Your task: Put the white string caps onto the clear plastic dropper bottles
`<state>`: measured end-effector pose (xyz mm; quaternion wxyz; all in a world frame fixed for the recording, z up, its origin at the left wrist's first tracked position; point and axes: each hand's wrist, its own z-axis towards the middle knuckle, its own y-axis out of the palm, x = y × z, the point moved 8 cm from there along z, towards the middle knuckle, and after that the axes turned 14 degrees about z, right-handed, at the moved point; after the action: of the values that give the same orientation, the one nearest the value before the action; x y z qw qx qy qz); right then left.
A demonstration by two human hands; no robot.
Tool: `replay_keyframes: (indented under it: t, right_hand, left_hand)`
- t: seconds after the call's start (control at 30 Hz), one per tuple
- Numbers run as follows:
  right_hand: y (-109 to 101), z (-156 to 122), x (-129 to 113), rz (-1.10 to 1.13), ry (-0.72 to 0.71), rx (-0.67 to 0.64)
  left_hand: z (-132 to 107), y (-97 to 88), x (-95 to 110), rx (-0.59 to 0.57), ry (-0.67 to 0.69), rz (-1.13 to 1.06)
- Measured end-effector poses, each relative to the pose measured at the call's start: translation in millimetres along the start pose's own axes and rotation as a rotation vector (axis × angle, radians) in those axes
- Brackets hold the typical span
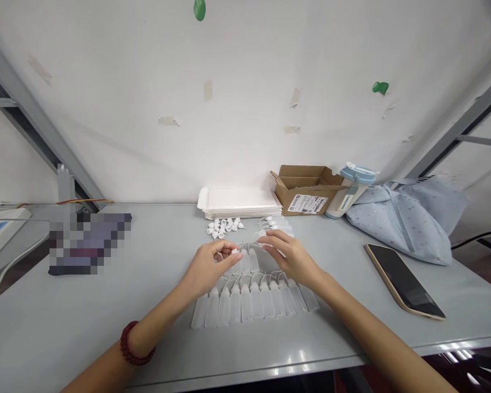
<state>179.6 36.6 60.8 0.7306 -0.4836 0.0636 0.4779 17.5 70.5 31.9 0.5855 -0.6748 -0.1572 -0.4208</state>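
Observation:
My left hand [219, 262] pinches a small white cap [234, 251] between thumb and fingertips. To its right, my right hand [288, 251] has its fingers closed on a small translucent white piece [262, 234], whose exact shape I cannot make out. Below both hands lies a row of translucent plastic squeeze bottles [245, 303] with white tops and thin curved tubes. A shorter row of such bottles [253, 262] lies between the hands, partly hidden by the left one. Beyond them is a loose pile of white caps [229, 225], and several more bottles [284, 225] lie behind my right hand.
A stack of white padded envelopes [241, 202] and an open cardboard box [306, 191] stand by the wall, with a blue-lidded cup [349, 191] beside them. On the right are a blue cloth bag [405, 224] and a phone [405, 281]. A blurred dark item [90, 243] lies left.

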Motion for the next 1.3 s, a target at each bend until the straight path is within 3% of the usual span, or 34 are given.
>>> replay_keyframes:
  t: [0.3,0.57,0.73,0.93,1.3]
  right_hand:
    - [-15,3,36,-0.001,0.193,0.042]
    - [-25,3,35,0.161,0.233,0.137]
    - [-4,2,18,0.499,0.352,-0.007]
    - [21,-3,-5,0.838,0.404,-0.194]
    - [32,-6,-16,0.963,0.437,-0.335]
  left_hand:
    - [-1,1.8,-2,-0.004,-0.034,0.002]
    - [-2,-9.9,-2,0.067,-0.045,0.045]
    - [-2,-7.8,4,0.061,0.000,-0.004]
    - [-3,-3.1,11,-0.037,0.029,-0.097]
    - [-9,8.6,27,-0.231,0.179,-0.260]
